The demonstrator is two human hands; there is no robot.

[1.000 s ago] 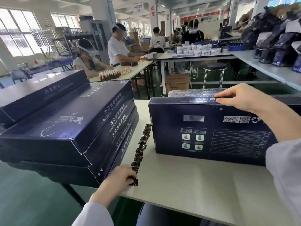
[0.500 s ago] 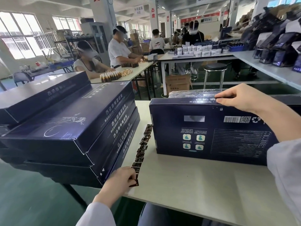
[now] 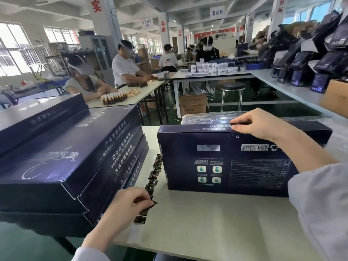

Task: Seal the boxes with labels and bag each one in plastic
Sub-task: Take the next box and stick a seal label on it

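A dark blue box stands on its long edge on the pale table, its printed back facing me. My right hand rests on the box's top edge, fingers curled over it. A strip of small dark labels lies on the table between that box and a stack of dark blue boxes at the left. My left hand pinches one label at the near end of the strip. Behind the upright box lies a box wrapped in clear plastic.
The table's near edge runs just below my left hand. A black stool and a cardboard carton stand on the green floor beyond. Dark bags fill the right-hand bench. Other people work at tables behind.
My left hand has lifted a label up and rightward off the strip's near end. My right hand has stayed on the box's top edge.
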